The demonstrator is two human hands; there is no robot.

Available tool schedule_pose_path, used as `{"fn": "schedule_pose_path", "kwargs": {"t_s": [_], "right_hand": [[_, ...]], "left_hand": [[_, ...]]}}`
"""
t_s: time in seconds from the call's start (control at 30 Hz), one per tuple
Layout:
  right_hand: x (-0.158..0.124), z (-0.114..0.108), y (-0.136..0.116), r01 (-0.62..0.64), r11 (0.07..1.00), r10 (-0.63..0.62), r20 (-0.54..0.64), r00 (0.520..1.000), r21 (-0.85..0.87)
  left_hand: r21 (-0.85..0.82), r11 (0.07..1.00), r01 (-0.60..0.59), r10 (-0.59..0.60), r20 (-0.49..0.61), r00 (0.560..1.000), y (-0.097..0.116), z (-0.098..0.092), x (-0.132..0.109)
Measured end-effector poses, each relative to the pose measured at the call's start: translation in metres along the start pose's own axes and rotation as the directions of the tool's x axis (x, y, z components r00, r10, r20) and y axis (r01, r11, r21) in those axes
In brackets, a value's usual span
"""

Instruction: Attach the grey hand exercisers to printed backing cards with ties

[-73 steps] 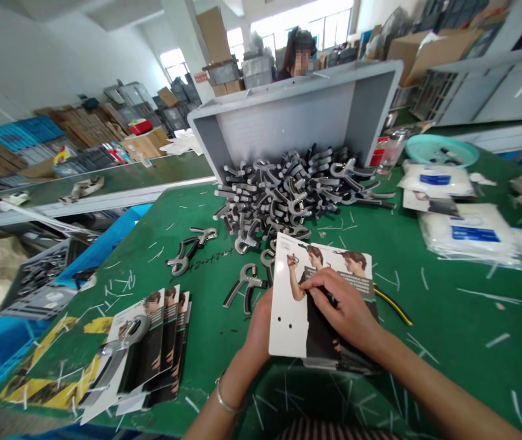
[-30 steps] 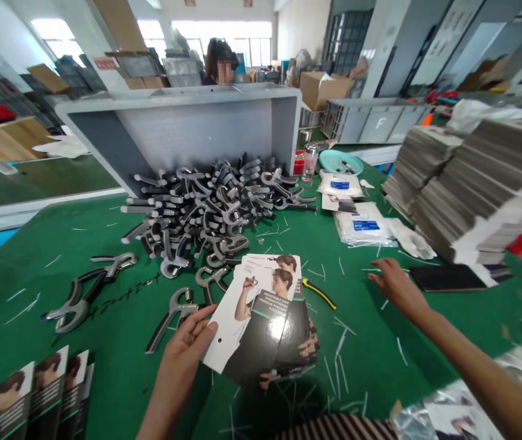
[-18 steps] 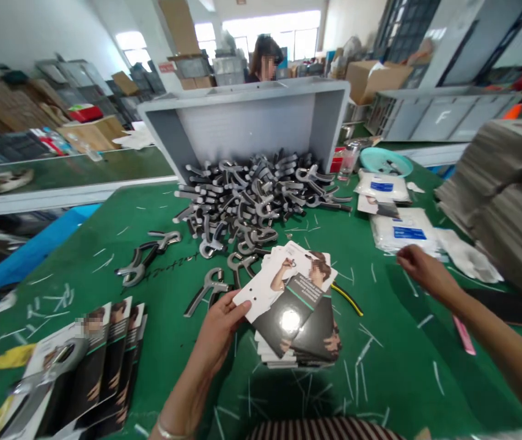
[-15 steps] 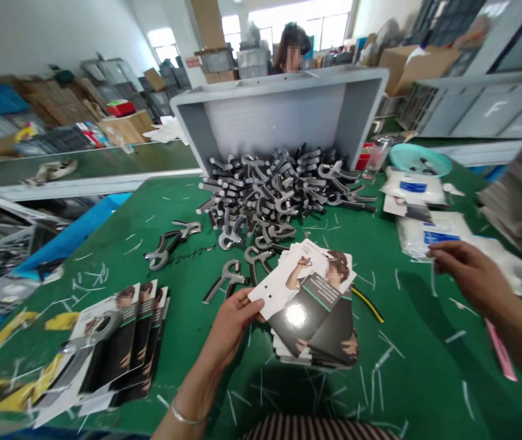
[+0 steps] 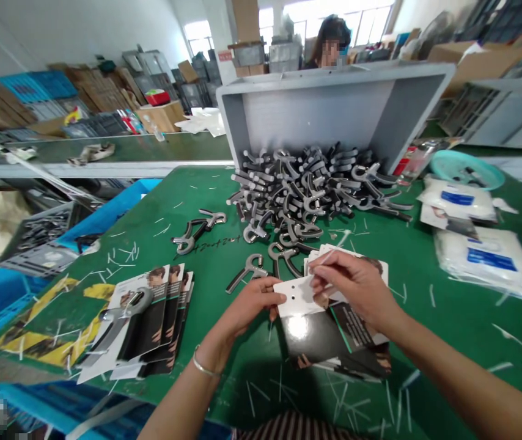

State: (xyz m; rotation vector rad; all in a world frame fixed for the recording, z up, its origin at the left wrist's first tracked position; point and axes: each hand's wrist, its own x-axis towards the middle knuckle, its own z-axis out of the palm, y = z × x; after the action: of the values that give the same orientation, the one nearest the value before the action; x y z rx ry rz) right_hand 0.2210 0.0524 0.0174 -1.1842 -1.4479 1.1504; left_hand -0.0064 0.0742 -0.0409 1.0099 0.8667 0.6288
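Observation:
My left hand (image 5: 254, 305) pinches the left end of a printed card (image 5: 300, 299), beside its two small holes. This card lies over a stack of similar cards (image 5: 375, 357). Just right of the holes, my right hand (image 5: 357, 284) hovers over the stack with its fingertips pinched; what they hold is too small to make out. Several grey and black hand grips lie in a heap (image 5: 307, 183) beyond the cards, with a loose one (image 5: 248, 269) near my left hand. More cards (image 5: 151, 330) are fanned out at the left, a hand grip (image 5: 128, 311) on top.
A grey bin (image 5: 316, 113) lies on its side behind the heap. White packets (image 5: 485, 256) and a turquoise dish (image 5: 467, 168) are at the right. White strips and yellow-black tape (image 5: 45, 345) mark the green table (image 5: 215, 379). A person (image 5: 332, 43) is behind the bin.
My right hand has moved left from beside the white packets to above the card stack. My left hand still pinches the card's end. The view has shifted, with the scene moving right.

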Motion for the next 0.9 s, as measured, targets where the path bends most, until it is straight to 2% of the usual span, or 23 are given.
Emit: {"fn": "schedule_pose_path", "kwargs": {"t_s": [0.07, 0.17, 0.3, 0.37, 0.53, 0.7, 0.8, 0.9], "right_hand": [[0.004, 0.014, 0.011, 0.027, 0.994, -0.020, 0.060, 0.998, -0.107], [0.005, 0.020, 0.029, 0.112, 0.957, -0.089, 0.096, 0.991, -0.267], [0.003, 0.016, 0.038, 0.194, 0.896, -0.147, 0.146, 0.978, -0.399], [0.003, 0.016, 0.039, 0.248, 0.860, -0.175, 0.199, 0.964, -0.446], [0.007, 0.022, 0.042, 0.348, 0.816, -0.210, 0.325, 0.922, -0.462], [0.007, 0.018, 0.037, 0.326, 0.841, -0.220, 0.277, 0.935, -0.432], [0.004, 0.010, 0.034, 0.294, 0.857, -0.226, 0.204, 0.952, -0.424], [0.003, 0.008, 0.033, 0.270, 0.857, -0.197, 0.204, 0.959, -0.439]], "left_hand": [[-0.038, 0.999, -0.004, 0.005, 0.018, 1.000, -0.005, -0.002, 0.000], [-0.083, 0.995, -0.048, 0.048, -0.008, 0.999, -0.015, -0.002, 0.002], [-0.154, 0.967, -0.205, 0.168, -0.221, 0.961, -0.033, 0.001, 0.006], [-0.153, 0.958, -0.244, 0.195, -0.275, 0.941, -0.042, 0.006, 0.007], [-0.102, 0.958, -0.267, 0.233, -0.262, 0.936, -0.057, 0.021, 0.013], [0.008, 0.954, -0.300, 0.289, -0.288, 0.913, -0.064, 0.020, 0.014], [0.097, 0.958, -0.270, 0.286, -0.258, 0.923, -0.068, 0.014, -0.005], [0.290, 0.923, -0.252, 0.296, -0.118, 0.948, -0.067, 0.009, -0.034]]}}
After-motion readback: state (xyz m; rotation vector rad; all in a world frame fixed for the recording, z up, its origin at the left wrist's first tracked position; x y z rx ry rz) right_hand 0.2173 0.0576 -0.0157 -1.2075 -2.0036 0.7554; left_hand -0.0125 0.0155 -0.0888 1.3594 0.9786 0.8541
